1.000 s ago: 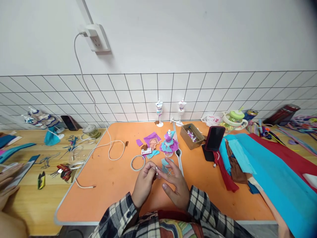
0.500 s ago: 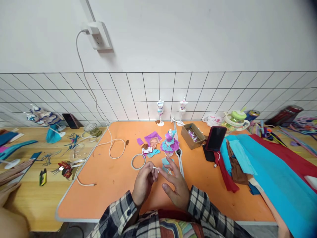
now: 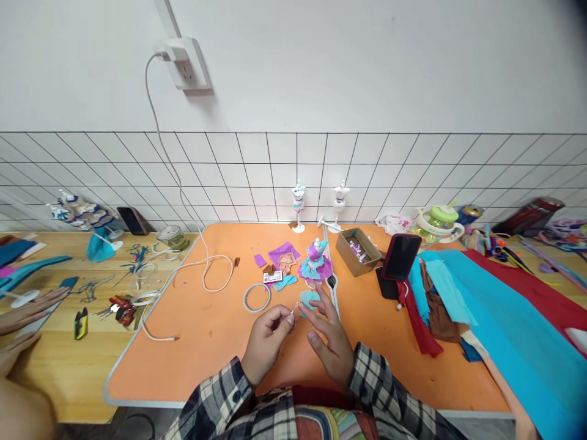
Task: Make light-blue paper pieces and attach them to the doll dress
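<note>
My left hand (image 3: 268, 339) pinches a thin white piece (image 3: 295, 308) between thumb and forefinger, over the front middle of the orange table. Close on its right is my right hand (image 3: 331, 342), fingers spread, one fingertip beside the tip of the white piece. Just beyond the fingers lies a light blue cloth square (image 3: 309, 297). A small dress form in a purple and blue dress (image 3: 315, 263) stands behind it. A roll of tape (image 3: 257, 298) lies flat to the left, near purple, pink and blue scraps (image 3: 285, 263).
Two dress forms (image 3: 298, 205) stand by the wall. Right of centre are a cardboard box (image 3: 358, 252), a phone on a stand (image 3: 400, 258) and long blue cloth (image 3: 499, 305). A white cable (image 3: 207, 269) crosses the left side. Another person's hands (image 3: 34, 311) rest at the far left.
My left thumb has shifted up onto the white piece, which now points up and to the right. My right hand has moved slightly right. The view has shifted a little.
</note>
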Demonstrator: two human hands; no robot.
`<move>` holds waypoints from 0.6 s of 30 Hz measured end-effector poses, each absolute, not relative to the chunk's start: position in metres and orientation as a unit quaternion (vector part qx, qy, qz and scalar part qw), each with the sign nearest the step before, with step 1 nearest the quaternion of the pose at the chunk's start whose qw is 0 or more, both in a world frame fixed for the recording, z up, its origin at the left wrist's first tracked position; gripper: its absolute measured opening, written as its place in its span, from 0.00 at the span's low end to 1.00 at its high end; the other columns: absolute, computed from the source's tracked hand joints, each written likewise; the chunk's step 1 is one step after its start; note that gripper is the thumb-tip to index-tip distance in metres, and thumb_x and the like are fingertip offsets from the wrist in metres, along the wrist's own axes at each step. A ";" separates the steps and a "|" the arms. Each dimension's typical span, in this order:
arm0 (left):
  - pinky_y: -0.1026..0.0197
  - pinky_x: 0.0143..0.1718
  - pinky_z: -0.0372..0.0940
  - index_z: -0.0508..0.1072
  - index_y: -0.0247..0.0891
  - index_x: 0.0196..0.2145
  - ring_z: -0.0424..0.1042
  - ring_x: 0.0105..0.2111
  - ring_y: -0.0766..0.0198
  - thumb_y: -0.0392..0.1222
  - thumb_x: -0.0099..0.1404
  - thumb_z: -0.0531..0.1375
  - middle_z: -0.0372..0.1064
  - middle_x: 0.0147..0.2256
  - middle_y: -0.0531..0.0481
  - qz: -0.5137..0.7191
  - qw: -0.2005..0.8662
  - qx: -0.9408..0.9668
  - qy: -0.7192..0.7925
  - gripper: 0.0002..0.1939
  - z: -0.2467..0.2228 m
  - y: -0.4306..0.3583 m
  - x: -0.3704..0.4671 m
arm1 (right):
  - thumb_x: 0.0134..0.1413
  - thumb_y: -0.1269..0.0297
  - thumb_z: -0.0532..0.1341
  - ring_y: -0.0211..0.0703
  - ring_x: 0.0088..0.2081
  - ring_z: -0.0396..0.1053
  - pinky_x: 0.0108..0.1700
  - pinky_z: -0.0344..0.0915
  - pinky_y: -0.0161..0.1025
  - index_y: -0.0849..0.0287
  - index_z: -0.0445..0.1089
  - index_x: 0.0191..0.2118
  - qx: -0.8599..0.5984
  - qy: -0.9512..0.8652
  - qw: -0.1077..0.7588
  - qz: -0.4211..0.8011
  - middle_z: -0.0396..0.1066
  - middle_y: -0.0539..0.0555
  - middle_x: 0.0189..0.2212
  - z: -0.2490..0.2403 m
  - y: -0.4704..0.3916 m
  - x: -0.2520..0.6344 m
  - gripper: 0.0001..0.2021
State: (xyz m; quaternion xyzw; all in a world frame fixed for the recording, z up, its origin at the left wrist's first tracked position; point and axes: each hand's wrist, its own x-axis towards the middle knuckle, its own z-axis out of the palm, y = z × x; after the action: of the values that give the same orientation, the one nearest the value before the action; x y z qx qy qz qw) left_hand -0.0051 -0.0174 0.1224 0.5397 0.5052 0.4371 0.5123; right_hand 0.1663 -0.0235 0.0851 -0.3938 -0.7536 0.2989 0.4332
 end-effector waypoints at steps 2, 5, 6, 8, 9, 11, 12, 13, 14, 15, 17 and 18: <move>0.64 0.31 0.59 0.69 0.36 0.26 0.63 0.27 0.65 0.49 0.62 0.59 0.63 0.24 0.53 0.436 0.508 0.540 0.510 0.14 0.124 -0.018 -0.005 | 0.65 0.54 0.45 0.53 0.60 0.54 0.57 0.59 0.56 0.46 0.60 0.60 -0.401 -0.743 0.439 0.306 0.30 0.51 0.68 0.087 -0.023 0.168 0.21; 0.64 0.32 0.60 0.71 0.35 0.26 0.63 0.27 0.65 0.49 0.61 0.60 0.64 0.24 0.53 0.430 0.532 0.534 0.498 0.14 0.125 -0.018 -0.004 | 0.65 0.54 0.46 0.53 0.60 0.54 0.57 0.58 0.56 0.45 0.61 0.59 -0.410 -0.735 0.443 0.308 0.29 0.49 0.68 0.089 -0.022 0.170 0.20; 0.63 0.33 0.60 0.72 0.35 0.29 0.64 0.28 0.65 0.49 0.61 0.60 0.64 0.24 0.53 0.427 0.546 0.530 0.489 0.13 0.124 -0.018 -0.004 | 0.65 0.54 0.47 0.53 0.60 0.54 0.57 0.58 0.56 0.45 0.61 0.59 -0.412 -0.734 0.444 0.308 0.29 0.49 0.68 0.089 -0.021 0.171 0.20; 0.62 0.33 0.61 0.74 0.35 0.37 0.64 0.28 0.64 0.50 0.61 0.60 0.65 0.25 0.53 0.417 0.578 0.521 0.470 0.15 0.122 -0.018 -0.006 | 0.64 0.54 0.48 0.53 0.60 0.54 0.57 0.58 0.55 0.45 0.62 0.59 -0.415 -0.732 0.447 0.305 0.30 0.49 0.68 0.088 -0.020 0.173 0.20; 0.62 0.34 0.61 0.74 0.35 0.42 0.64 0.29 0.64 0.50 0.62 0.59 0.65 0.25 0.52 0.415 0.591 0.516 0.461 0.17 0.121 -0.018 -0.007 | 0.64 0.54 0.49 0.53 0.60 0.54 0.57 0.58 0.55 0.45 0.62 0.59 -0.415 -0.731 0.448 0.304 0.30 0.49 0.68 0.088 -0.019 0.174 0.20; 0.61 0.38 0.62 0.71 0.37 0.49 0.66 0.33 0.63 0.48 0.62 0.60 0.67 0.29 0.51 0.418 0.609 0.507 0.445 0.20 0.118 -0.018 -0.011 | 0.63 0.54 0.50 0.53 0.59 0.54 0.57 0.58 0.56 0.45 0.63 0.58 -0.415 -0.734 0.446 0.300 0.30 0.49 0.68 0.088 -0.019 0.175 0.19; 0.60 0.40 0.62 0.70 0.38 0.51 0.67 0.36 0.61 0.48 0.61 0.61 0.69 0.33 0.49 0.420 0.621 0.500 0.432 0.22 0.118 -0.018 -0.013 | 0.63 0.54 0.50 0.54 0.59 0.54 0.57 0.58 0.55 0.45 0.64 0.58 -0.416 -0.737 0.442 0.298 0.30 0.49 0.68 0.088 -0.018 0.176 0.19; 0.59 0.43 0.61 0.69 0.39 0.53 0.67 0.40 0.59 0.47 0.61 0.61 0.69 0.38 0.47 0.422 0.637 0.492 0.417 0.23 0.117 -0.018 -0.015 | 0.63 0.54 0.50 0.54 0.59 0.54 0.57 0.58 0.55 0.45 0.64 0.57 -0.417 -0.740 0.438 0.295 0.29 0.49 0.68 0.089 -0.018 0.176 0.19; 0.57 0.45 0.61 0.68 0.39 0.53 0.67 0.44 0.57 0.48 0.61 0.61 0.69 0.42 0.45 0.422 0.653 0.483 0.403 0.23 0.118 -0.018 -0.016 | 0.63 0.55 0.50 0.54 0.60 0.54 0.57 0.58 0.55 0.45 0.64 0.57 -0.419 -0.743 0.433 0.293 0.29 0.49 0.68 0.089 -0.018 0.176 0.19; 0.56 0.46 0.61 0.69 0.39 0.52 0.66 0.46 0.55 0.49 0.62 0.60 0.69 0.44 0.44 0.420 0.665 0.474 0.395 0.22 0.119 -0.017 -0.016 | 0.62 0.55 0.51 0.54 0.60 0.54 0.57 0.58 0.55 0.45 0.64 0.57 -0.420 -0.746 0.427 0.291 0.29 0.48 0.68 0.090 -0.019 0.175 0.19; 0.57 0.44 0.61 0.72 0.37 0.45 0.68 0.43 0.56 0.50 0.63 0.58 0.70 0.40 0.44 0.421 0.657 0.474 0.409 0.17 0.122 -0.014 -0.015 | 0.62 0.55 0.51 0.55 0.59 0.55 0.57 0.57 0.55 0.44 0.65 0.57 -0.422 -0.752 0.419 0.285 0.29 0.48 0.68 0.091 -0.019 0.174 0.19; 0.58 0.43 0.61 0.73 0.36 0.40 0.68 0.40 0.58 0.50 0.64 0.58 0.70 0.36 0.46 0.425 0.637 0.482 0.426 0.15 0.123 -0.013 -0.013 | 0.62 0.56 0.51 0.55 0.59 0.55 0.57 0.57 0.56 0.44 0.65 0.56 -0.420 -0.755 0.417 0.281 0.29 0.48 0.68 0.091 -0.020 0.174 0.19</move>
State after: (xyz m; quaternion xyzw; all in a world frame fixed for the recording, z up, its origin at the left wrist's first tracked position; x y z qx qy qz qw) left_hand -0.0134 -0.0126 0.1232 0.4815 0.4265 0.4245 0.6372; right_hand 0.1740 -0.0199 0.0910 -0.4198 -0.7554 0.2811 0.4173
